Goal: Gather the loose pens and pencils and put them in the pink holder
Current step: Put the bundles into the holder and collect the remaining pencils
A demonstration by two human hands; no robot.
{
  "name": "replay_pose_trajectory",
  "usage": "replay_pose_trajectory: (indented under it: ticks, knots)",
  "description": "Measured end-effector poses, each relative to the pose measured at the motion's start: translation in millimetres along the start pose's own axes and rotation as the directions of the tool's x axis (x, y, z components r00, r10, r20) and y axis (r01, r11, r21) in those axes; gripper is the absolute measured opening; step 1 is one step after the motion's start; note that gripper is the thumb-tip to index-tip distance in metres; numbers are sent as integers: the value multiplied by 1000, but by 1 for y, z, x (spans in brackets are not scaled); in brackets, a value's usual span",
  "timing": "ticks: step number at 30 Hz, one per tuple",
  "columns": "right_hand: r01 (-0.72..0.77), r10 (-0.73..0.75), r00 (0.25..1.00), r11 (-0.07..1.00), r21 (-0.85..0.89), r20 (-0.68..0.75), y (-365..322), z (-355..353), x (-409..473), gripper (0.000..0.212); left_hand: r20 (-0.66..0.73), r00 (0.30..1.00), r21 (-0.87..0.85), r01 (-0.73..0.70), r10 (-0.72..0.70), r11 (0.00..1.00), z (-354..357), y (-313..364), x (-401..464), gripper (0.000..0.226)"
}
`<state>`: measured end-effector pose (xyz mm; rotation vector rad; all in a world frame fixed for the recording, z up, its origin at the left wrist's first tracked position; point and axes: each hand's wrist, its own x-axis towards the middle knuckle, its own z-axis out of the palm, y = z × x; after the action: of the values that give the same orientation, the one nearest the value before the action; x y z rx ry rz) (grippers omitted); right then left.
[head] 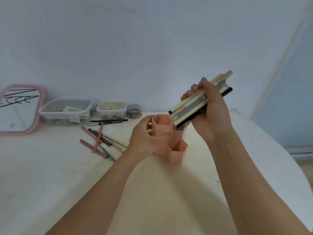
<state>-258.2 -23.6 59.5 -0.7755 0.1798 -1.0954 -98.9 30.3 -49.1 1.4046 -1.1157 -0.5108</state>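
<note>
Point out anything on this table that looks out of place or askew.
A heap of loose pens lies criss-crossed on the table left of the pink holder, and two more lie by the tubs. The right hand grips a tilted bundle above the holder, which the left hand steadies.

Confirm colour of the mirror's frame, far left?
Pink frame, seen in the head view.

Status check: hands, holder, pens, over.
Right hand grips pen bundle, lower ends over pink holder. Left hand grips the holder. Loose pens on table. Nothing blocking.
</note>
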Motion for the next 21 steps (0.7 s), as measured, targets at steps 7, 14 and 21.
replay_pose_trajectory:
  ticks: [7, 14, 21]
  knots:
    - [88, -116, 993, 835, -543, -18, 17, 30, 30, 13, 7, 1000, 16, -2, 2, 1000, -1, 0, -3, 63]
    - [78, -23, 997, 570, -818, 78, 29, 27, 30, 15, -5, 1000, 52, 5, -5, 999, -1, -1, -2, 63]
    - [-81, 264, 964, 284, -955, -3, 28, 31, 35, 21, 0, 1000, 60, -6, 6, 998, -1, 1, -2, 57]
